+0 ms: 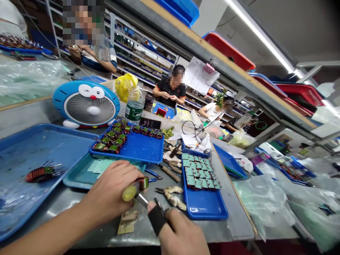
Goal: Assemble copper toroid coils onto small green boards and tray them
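My left hand (114, 187) is closed, with a tool's translucent yellow handle (129, 193) at its fingers. Beside the fingertips sits a coil (143, 182) wound in green and red wire. My right hand (180, 230), a black wrap (157, 219) on its thumb, closes on a dark metal hand tool (158, 204) whose kind is mostly hidden. A bright metal shaft (142, 200) runs between the two hands. Below them a small worn block (128, 222) lies on the metal bench.
A blue tray (143, 150) of coils stands ahead, and another blue tray (204, 209) holds several green boards. Taped pliers (174, 198) lie between. A large tray (16, 152) with one coil (39, 174) is left, near a blue fan (86, 104). Co-workers sit opposite.
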### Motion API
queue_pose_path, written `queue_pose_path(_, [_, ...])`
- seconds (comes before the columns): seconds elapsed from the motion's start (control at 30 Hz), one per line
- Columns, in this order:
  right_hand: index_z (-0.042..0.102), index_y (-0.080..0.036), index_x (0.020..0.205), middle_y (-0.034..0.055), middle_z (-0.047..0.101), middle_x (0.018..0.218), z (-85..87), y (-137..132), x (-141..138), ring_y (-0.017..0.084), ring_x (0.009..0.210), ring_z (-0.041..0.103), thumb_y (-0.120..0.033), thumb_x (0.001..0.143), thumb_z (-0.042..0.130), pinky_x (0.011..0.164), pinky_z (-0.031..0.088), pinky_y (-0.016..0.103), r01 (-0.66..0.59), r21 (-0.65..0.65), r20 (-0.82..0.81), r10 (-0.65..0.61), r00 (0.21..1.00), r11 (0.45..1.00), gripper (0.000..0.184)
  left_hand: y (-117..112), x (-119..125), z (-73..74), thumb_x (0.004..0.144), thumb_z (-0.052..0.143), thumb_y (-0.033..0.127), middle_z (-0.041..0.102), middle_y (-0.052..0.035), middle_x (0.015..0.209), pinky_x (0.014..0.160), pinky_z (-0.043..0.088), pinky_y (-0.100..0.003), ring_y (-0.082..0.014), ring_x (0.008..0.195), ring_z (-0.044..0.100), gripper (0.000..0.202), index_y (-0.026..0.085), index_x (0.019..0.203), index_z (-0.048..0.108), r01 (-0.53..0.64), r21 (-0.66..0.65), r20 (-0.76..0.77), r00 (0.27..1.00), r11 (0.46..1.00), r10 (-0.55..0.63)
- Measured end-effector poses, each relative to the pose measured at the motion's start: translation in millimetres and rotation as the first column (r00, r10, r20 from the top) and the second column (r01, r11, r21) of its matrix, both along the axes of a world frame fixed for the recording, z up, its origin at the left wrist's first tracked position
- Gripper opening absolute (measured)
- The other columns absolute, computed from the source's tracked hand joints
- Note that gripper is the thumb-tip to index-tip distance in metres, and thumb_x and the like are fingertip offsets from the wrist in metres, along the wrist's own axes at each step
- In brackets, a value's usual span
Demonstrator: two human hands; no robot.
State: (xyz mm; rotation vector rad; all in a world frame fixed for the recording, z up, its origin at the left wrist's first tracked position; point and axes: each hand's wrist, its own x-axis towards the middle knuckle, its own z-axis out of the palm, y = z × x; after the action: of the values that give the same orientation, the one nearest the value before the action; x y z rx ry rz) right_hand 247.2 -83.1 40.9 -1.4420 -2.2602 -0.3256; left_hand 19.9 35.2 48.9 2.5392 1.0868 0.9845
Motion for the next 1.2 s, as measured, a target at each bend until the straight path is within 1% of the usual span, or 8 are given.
queue_pose_path(0.17, [0.076, -0.026, 0.117, 0.0084, 0.071, 0.089, -37.7, 32.1, 53.3, 0.022, 0.073, 0.070, -0.029, 0.106, 0.046, 0.066, 0.053, 0.028, 0.192, -0.258, -0.342, -0.275, 0.898, 0.947, 0.032, 2.3, -3.8, 4.0, 0.086, 0.075, 0.045, 0.079, -0.0042, 0.101, 0.099, 0.044, -0.043, -0.0309, 0.099, 0.069, 0.023, 0.026, 0.098, 0.076, -0.056, -0.339, 0.209, 0.969, 0.939, 0.133])
queue_pose_path(0.3, [0.070, -0.022, 0.073, 0.0106, 0.067, 0.075, -75.1, 57.7, 73.9, 0.025, 0.068, 0.065, -0.033, 0.102, 0.051, 0.066, 0.050, 0.033, 0.284, -0.281, -0.436, -0.386, 0.813, 0.917, 0.037, 6.0, -2.9, 6.7, 0.080, 0.082, 0.060, 0.077, -0.0027, 0.104, 0.091, 0.047, -0.035, -0.0285, 0.100, 0.068, 0.039, 0.026, 0.098, 0.076, 0.220, -0.685, 0.485, 0.849, 0.694, 0.209])
queue_pose_path(0.47, [0.068, -0.023, 0.124, 0.0136, 0.071, 0.129, -57.1, 51.3, 7.9, 0.028, 0.117, 0.069, -0.049, 0.104, 0.058, 0.099, 0.055, 0.040, 0.128, -0.336, -0.671, -0.333, 0.662, 0.933, 0.034, 7.6, 19.7, 9.3, 0.079, 0.088, 0.055, 0.077, -0.0031, 0.103, 0.090, 0.048, -0.030, -0.0227, 0.099, 0.066, 0.038, 0.023, 0.099, 0.079, 0.469, -0.755, 0.644, 0.666, 0.459, 0.378])
queue_pose_path(0.53, [0.054, -0.024, 0.145, 0.0127, 0.069, 0.139, -38.6, 48.4, -30.9, 0.028, 0.124, 0.069, -0.054, 0.095, 0.074, 0.105, 0.054, 0.042, -0.316, -0.290, -0.953, -0.243, 0.181, 0.903, 0.062, 7.1, 32.0, 11.3, 0.077, 0.090, 0.052, 0.078, -0.0029, 0.098, 0.086, 0.049, -0.028, -0.0214, 0.094, 0.066, 0.037, 0.022, 0.095, 0.080, 0.518, -0.751, 0.658, 0.633, 0.409, 0.408])
queue_pose_path(0.6, [0.055, -0.022, 0.143, 0.0118, 0.074, 0.132, -23.5, 50.5, -60.3, 0.029, 0.121, 0.071, -0.051, 0.085, 0.087, 0.106, 0.054, 0.043, -0.459, -0.119, -0.957, -0.225, -0.185, 0.880, 0.071, 6.5, 41.2, 12.2, 0.077, 0.090, 0.053, 0.079, -0.0036, 0.095, 0.082, 0.051, -0.029, -0.0216, 0.090, 0.066, 0.037, 0.021, 0.093, 0.080, 0.537, -0.759, 0.651, 0.634, 0.367, 0.418])
queue_pose_path(0.7, [0.062, -0.020, 0.132, 0.0106, 0.079, 0.123, -13.9, 56.3, -76.0, 0.027, 0.115, 0.074, -0.042, 0.083, 0.091, 0.105, 0.053, 0.042, -0.427, -0.039, -0.903, -0.214, -0.371, 0.903, 0.061, 6.2, 44.5, 9.5, 0.082, 0.083, 0.062, 0.081, -0.0068, 0.103, 0.091, 0.053, -0.035, -0.0274, 0.100, 0.069, 0.045, 0.021, 0.100, 0.082, 0.499, -0.770, 0.635, 0.660, 0.396, 0.403])
queue_pose_path(1.0, [0.063, -0.021, 0.127, 0.0093, 0.079, 0.122, -24.4, 50.8, -60.9, 0.025, 0.114, 0.075, -0.036, 0.082, 0.092, 0.103, 0.054, 0.038, -0.406, -0.020, -0.893, -0.198, -0.404, 0.914, 0.056, 9.1, 18.3, -5.8, 0.093, 0.059, 0.075, 0.072, -0.0060, 0.143, 0.130, 0.027, -0.052, -0.0365, 0.144, 0.054, 0.061, 0.030, 0.128, 0.079, 0.291, -0.753, 0.546, 0.776, 0.590, 0.315])
queue_pose_path(1.2, [0.062, -0.020, 0.132, 0.0101, 0.077, 0.127, -15.6, 44.6, -52.0, 0.027, 0.117, 0.072, -0.029, 0.083, 0.089, 0.107, 0.054, 0.042, -0.362, -0.111, -0.965, -0.187, -0.183, 0.926, 0.057, 10.6, 9.3, 9.3, 0.088, 0.064, 0.076, 0.076, -0.0057, 0.136, 0.121, 0.042, -0.053, -0.0417, 0.133, 0.062, 0.063, 0.031, 0.130, 0.079, 0.196, -0.691, 0.426, 0.888, 0.696, 0.173])
